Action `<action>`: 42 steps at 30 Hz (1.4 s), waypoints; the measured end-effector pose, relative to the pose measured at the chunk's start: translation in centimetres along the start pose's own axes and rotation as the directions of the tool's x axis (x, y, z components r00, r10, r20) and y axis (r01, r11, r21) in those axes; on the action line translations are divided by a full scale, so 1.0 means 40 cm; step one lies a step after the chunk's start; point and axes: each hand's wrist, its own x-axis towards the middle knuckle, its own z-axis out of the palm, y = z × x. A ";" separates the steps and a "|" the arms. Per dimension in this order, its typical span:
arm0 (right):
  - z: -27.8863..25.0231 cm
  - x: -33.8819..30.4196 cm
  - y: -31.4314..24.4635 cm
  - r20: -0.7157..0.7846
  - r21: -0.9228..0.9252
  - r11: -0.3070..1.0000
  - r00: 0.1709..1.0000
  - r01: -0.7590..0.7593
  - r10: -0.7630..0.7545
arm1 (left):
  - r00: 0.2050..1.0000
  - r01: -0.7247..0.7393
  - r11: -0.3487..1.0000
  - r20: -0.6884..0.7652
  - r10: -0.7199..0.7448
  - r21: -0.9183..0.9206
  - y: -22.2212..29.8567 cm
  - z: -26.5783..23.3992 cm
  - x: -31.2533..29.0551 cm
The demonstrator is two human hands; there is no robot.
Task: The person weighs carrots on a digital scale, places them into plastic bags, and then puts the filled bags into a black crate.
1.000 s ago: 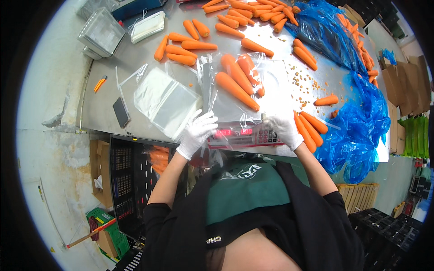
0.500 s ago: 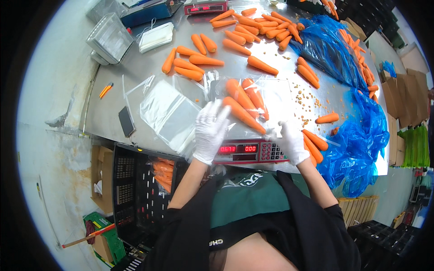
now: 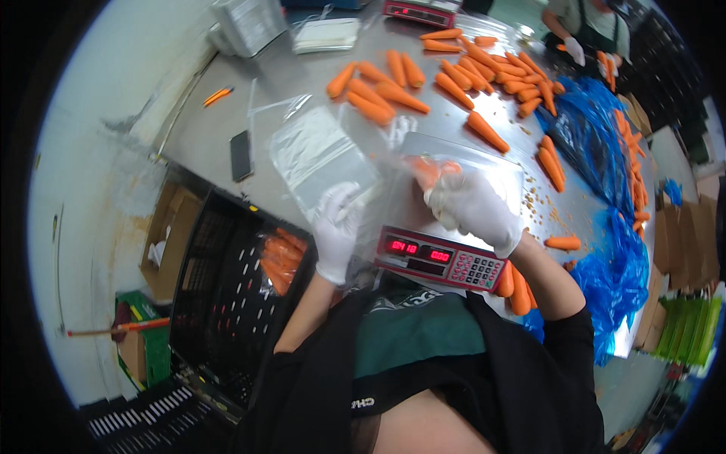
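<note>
At the far left a green crate (image 3: 157, 356) stands on the floor beside a cardboard box (image 3: 180, 246); next comes a black crate (image 3: 215, 299), with clear-bagged carrots (image 3: 281, 261) in its right part; above it, on the metal counter (image 3: 193, 132), lie a slim orange tool (image 3: 218, 96) and a dark phone (image 3: 240, 155); right of the phone lies a stack of clear bags (image 3: 314, 155), and at its near edge is the person's left hand (image 3: 336, 231), white-gloved, fingers loosely bent; I cannot tell whether it pinches any film; beyond it a cluster of loose carrots (image 3: 378, 94) lies on the counter; further right stands a red-fronted scale (image 3: 431, 257), its display lit; over its plate is a clear bag of carrots (image 3: 427, 170), blurred, grasped by the person's gloved right hand (image 3: 476, 212); whether the bag touches the plate I cannot tell; more carrots (image 3: 518, 291) lie just beside the scale's right end; past the scale a large heap of carrots (image 3: 495, 72) spreads toward blue plastic sheeting (image 3: 586, 125); at the upper right a co-worker (image 3: 586, 30) in white gloves holds carrots (image 3: 607, 69).
</note>
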 end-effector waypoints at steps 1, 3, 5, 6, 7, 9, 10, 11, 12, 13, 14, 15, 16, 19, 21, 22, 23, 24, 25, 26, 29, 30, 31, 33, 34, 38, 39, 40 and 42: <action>0.013 0.029 -0.038 0.002 0.201 0.966 0.986 -0.162 0.165 | 0.993 0.103 0.989 0.060 -0.097 -0.104 0.029 -0.018 -0.027; 0.046 0.068 -0.067 0.090 0.312 0.943 0.991 -0.118 0.094 | 0.986 0.069 0.990 0.158 -0.050 -0.121 0.097 -0.050 -0.060; 0.098 0.088 -0.132 0.213 0.333 0.935 0.976 -0.120 0.050 | 0.991 0.080 0.994 0.109 -0.073 -0.067 0.157 -0.085 -0.077; 0.137 0.086 -0.159 0.223 0.440 0.891 0.975 -0.115 0.015 | 0.987 0.140 0.989 0.074 -0.144 0.055 0.162 -0.103 -0.087; 0.168 0.090 -0.178 0.311 0.499 0.857 0.950 -0.129 -0.039 | 0.976 0.210 0.961 0.027 -0.218 0.179 0.165 -0.130 -0.101; 0.231 0.112 -0.205 0.330 0.556 0.819 0.942 -0.143 -0.059 | 0.991 0.108 0.947 -0.114 -0.076 0.303 0.152 -0.198 -0.117; 0.264 0.135 -0.202 0.361 0.613 0.767 0.931 -0.191 -0.057 | 0.989 0.078 0.917 -0.143 -0.024 0.391 0.153 -0.237 -0.124; 0.301 0.142 -0.204 0.403 0.696 0.690 0.904 -0.200 -0.144 | 0.987 0.044 0.881 -0.155 0.033 0.470 0.156 -0.270 -0.127; 0.346 0.155 -0.219 0.438 0.686 0.692 0.887 -0.225 -0.145 | 0.983 0.099 0.837 -0.182 0.001 0.539 0.164 -0.306 -0.135; 0.394 0.165 -0.237 0.462 0.677 0.695 0.875 -0.244 -0.143 | 0.965 0.193 0.804 -0.256 -0.053 0.562 0.155 -0.334 -0.155; 0.446 0.180 -0.229 0.483 0.704 0.644 0.867 -0.301 -0.123 | 0.967 0.190 0.743 -0.253 -0.029 0.642 0.151 -0.364 -0.156; 0.491 0.193 -0.244 0.512 0.722 0.638 0.827 -0.267 -0.233 | 0.970 0.182 0.676 -0.243 -0.004 0.714 0.144 -0.397 -0.155; 0.545 0.202 -0.252 0.540 0.737 0.586 0.815 -0.338 -0.209 | 0.964 0.233 0.611 -0.263 -0.043 0.756 0.125 -0.434 -0.174; 0.669 0.241 -0.265 0.612 0.672 0.647 0.762 -0.360 -0.211 | 0.955 0.287 0.536 -0.283 -0.092 0.794 0.025 -0.527 -0.234; 0.740 0.305 -0.242 0.619 0.621 0.739 0.742 -0.262 -0.257 | 0.907 0.362 0.699 -0.408 -0.109 0.616 -0.026 -0.574 -0.249; 0.764 0.334 -0.241 0.615 0.596 0.781 0.733 -0.189 -0.292 | 0.888 0.407 0.683 -0.439 -0.139 0.607 -0.054 -0.602 -0.263; 0.763 0.379 -0.230 0.655 0.405 0.913 0.714 -0.055 -0.247 | 0.866 0.452 0.664 -0.472 -0.165 0.596 -0.084 -0.631 -0.280; 0.781 0.420 -0.197 0.685 0.164 0.986 0.722 -0.014 -0.103 | 0.841 0.508 0.671 -0.481 -0.249 0.540 -0.111 -0.656 -0.305; 0.808 0.466 -0.132 0.668 -0.089 0.996 0.742 0.020 0.045 | 0.844 0.520 0.660 -0.448 -0.296 0.542 -0.149 -0.672 -0.325; 0.849 0.522 -0.010 0.796 -0.288 0.793 0.595 0.537 -0.114 | 0.847 0.527 0.651 -0.407 -0.343 0.547 -0.182 -0.682 -0.339; 0.952 0.506 0.098 0.686 -0.533 0.843 0.620 0.071 0.381 | 0.782 0.619 0.589 -0.339 -0.523 0.519 -0.305 -0.687 -0.416; 0.984 0.499 0.130 0.641 -0.551 0.834 0.639 -0.002 0.425 | 0.752 0.650 0.579 -0.307 -0.584 0.492 -0.352 -0.684 -0.455; 1.014 0.502 0.165 0.638 -0.584 0.808 0.655 0.070 0.405 | 0.724 0.674 0.569 -0.268 -0.636 0.471 -0.397 -0.681 -0.480; 1.069 0.507 0.219 0.641 -0.630 0.757 0.666 0.174 0.381 | 0.619 0.784 0.577 -0.230 -0.751 0.228 -0.472 -0.660 -0.542; 1.091 0.514 0.244 0.639 -0.649 0.732 0.670 0.205 0.379 | 0.469 0.877 0.479 -0.159 -0.868 -0.026 -0.492 -0.646 -0.552; 1.147 0.541 0.358 0.601 -0.715 0.623 0.734 0.317 0.316 | 0.428 0.874 0.431 -0.063 -0.901 -0.225 -0.516 -0.592 -0.516; 1.152 0.541 0.388 0.619 -0.718 0.572 0.740 0.397 0.262 | 0.402 0.876 0.404 -0.065 -0.914 -0.266 -0.514 -0.585 -0.499; 1.139 0.522 0.306 0.771 -0.618 0.465 0.604 0.635 0.200 | 0.362 0.872 0.367 -0.079 -0.929 -0.323 -0.516 -0.582 -0.500; 1.116 0.474 0.244 0.752 -0.625 0.572 0.605 0.531 0.260 | 0.323 0.851 0.318 -0.062 -0.944 -0.418 -0.511 -0.570 -0.486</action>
